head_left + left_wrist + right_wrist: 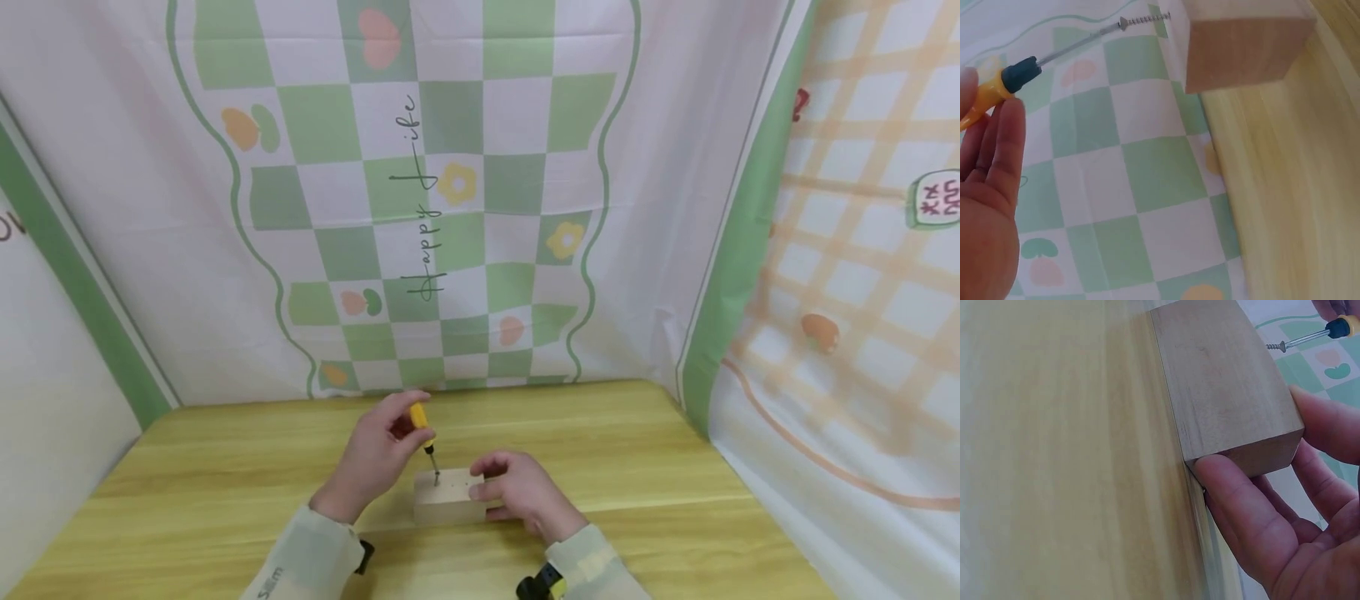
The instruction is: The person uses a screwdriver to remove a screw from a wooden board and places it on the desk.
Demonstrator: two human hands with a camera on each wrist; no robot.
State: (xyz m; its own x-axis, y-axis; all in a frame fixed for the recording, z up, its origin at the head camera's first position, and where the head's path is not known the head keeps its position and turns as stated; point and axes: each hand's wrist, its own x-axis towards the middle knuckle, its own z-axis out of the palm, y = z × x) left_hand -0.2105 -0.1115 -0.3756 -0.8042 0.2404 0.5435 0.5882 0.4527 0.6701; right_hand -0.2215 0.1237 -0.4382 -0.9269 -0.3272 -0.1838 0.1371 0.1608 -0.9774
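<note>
A pale wooden block (450,510) lies on the table, with a screw (437,478) standing in its upper face near the left end. In the left wrist view the threads of the screw (1147,20) show between its head and the block (1247,53). My left hand (375,454) pinches the yellow handle of a screwdriver (418,415), whose tip meets the screw's head. The shaft of the screwdriver (1079,44) lines up with the screw. My right hand (525,493) grips the block's right end, thumb and fingers around it, clearest in the right wrist view.
Small dark holes or marks dot the block's top. The wood-grain table (247,475) reaches back to a hanging checked cloth (450,250). Another cloth (847,333) hangs along the right side. Dark wrist devices sit at both cuffs.
</note>
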